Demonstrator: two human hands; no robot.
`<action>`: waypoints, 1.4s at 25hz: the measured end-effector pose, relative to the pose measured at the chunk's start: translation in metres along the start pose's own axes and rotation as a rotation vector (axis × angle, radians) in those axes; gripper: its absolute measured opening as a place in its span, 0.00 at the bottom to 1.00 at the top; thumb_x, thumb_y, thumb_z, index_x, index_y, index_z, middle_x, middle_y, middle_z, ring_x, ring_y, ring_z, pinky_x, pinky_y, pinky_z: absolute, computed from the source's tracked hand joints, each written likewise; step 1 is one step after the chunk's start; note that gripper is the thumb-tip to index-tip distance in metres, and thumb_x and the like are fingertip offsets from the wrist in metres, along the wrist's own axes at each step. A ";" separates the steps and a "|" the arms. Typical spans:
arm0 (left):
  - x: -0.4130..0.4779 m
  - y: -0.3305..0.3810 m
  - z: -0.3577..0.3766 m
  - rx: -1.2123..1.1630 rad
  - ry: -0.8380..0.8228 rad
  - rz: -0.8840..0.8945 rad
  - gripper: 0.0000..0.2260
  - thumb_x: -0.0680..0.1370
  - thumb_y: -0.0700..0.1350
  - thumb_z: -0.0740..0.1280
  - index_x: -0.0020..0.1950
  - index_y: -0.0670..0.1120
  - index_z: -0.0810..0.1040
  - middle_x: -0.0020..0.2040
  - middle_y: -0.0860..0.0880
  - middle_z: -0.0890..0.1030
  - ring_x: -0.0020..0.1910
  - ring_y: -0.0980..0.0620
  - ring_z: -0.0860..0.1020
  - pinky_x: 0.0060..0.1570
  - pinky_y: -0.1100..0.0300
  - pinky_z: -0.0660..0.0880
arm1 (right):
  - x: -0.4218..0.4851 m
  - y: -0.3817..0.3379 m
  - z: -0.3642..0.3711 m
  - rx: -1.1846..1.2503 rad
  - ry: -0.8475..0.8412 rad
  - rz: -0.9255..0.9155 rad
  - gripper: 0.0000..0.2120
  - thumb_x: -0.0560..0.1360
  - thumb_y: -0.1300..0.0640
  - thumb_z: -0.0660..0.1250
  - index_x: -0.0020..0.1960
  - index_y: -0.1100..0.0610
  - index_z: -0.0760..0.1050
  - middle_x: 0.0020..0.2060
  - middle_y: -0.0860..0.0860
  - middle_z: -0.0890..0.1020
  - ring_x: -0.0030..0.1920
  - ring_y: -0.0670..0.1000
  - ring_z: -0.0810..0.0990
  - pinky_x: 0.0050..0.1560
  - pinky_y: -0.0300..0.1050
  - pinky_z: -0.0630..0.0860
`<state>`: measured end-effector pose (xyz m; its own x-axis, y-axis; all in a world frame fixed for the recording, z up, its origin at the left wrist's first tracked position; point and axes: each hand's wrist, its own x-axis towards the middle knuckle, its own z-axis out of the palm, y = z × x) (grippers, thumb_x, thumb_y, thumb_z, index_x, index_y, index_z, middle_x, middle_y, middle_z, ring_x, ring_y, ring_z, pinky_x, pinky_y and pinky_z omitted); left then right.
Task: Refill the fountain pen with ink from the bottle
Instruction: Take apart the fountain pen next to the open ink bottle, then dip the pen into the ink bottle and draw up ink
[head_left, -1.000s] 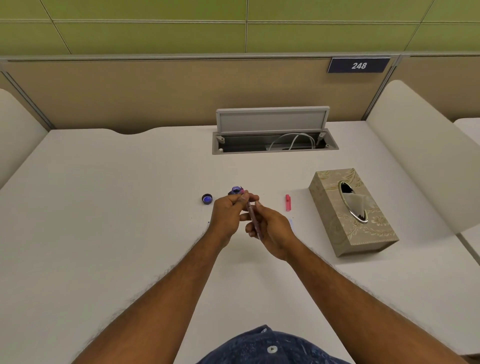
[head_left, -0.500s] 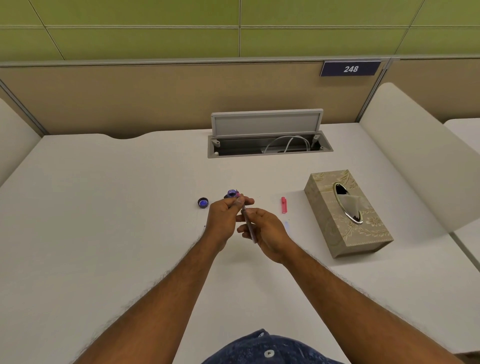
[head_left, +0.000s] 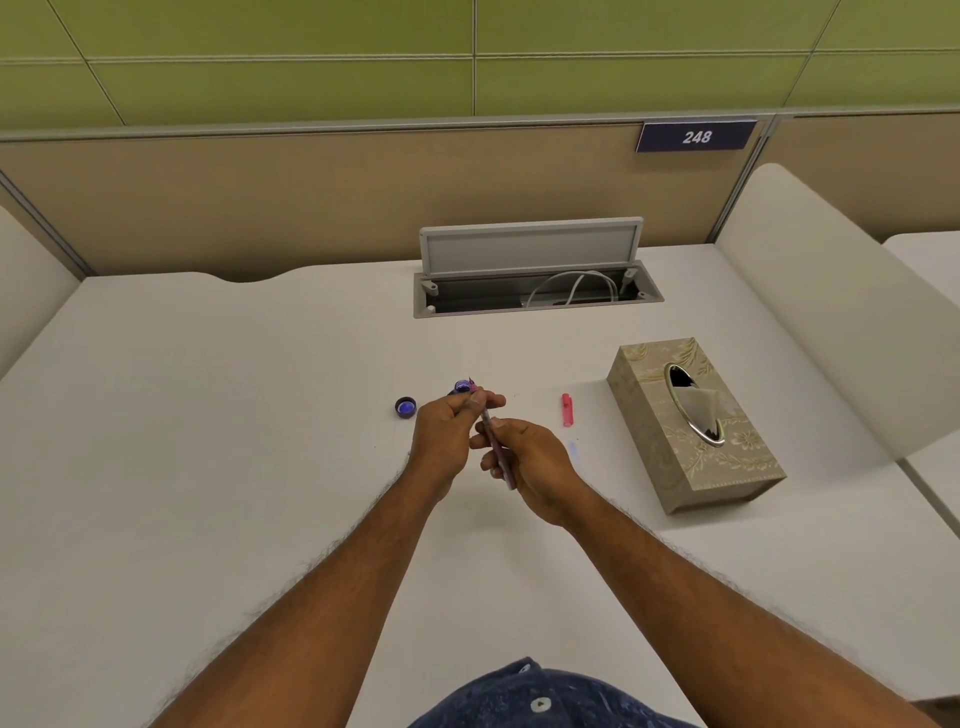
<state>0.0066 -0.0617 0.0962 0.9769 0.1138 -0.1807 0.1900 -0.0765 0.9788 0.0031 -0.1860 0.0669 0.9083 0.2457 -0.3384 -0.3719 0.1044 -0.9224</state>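
Both hands pinch a slim, translucent purple fountain pen: left hand near the nib, right hand around the barrel. The round ink bottle stands open behind them on the smooth white desk.

A single wide-angle head camera looks forward and down over the white laminate desk, close above it. The beige partition panel fills the upper frame; both forearms enter from the bottom edge.

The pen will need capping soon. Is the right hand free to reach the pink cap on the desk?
Probably not yet: the right hand is holding the pen together with the left hand. The pink cap lies close by, with nothing between.
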 end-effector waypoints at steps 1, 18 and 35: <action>0.002 -0.002 -0.001 0.015 0.007 0.005 0.14 0.82 0.47 0.59 0.52 0.43 0.83 0.53 0.50 0.84 0.55 0.56 0.79 0.53 0.68 0.73 | 0.000 0.000 0.000 -0.024 0.017 -0.018 0.10 0.79 0.55 0.64 0.53 0.62 0.77 0.44 0.56 0.84 0.36 0.52 0.78 0.41 0.46 0.74; 0.027 0.012 -0.008 0.025 0.157 -0.041 0.15 0.82 0.47 0.58 0.56 0.40 0.81 0.55 0.47 0.82 0.49 0.54 0.76 0.56 0.62 0.68 | -0.010 0.029 -0.024 -0.123 0.104 0.065 0.05 0.73 0.67 0.68 0.48 0.60 0.76 0.42 0.58 0.84 0.36 0.52 0.79 0.40 0.47 0.74; 0.033 -0.019 -0.011 0.012 0.101 -0.050 0.13 0.81 0.44 0.61 0.52 0.39 0.83 0.48 0.50 0.83 0.46 0.68 0.77 0.51 0.79 0.68 | 0.078 0.030 -0.046 -1.157 0.477 -0.167 0.10 0.75 0.49 0.66 0.45 0.56 0.79 0.41 0.52 0.82 0.49 0.54 0.80 0.55 0.47 0.76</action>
<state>0.0337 -0.0457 0.0727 0.9513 0.2174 -0.2184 0.2403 -0.0796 0.9674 0.0712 -0.2083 0.0043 0.9963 -0.0853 -0.0133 -0.0805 -0.8612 -0.5019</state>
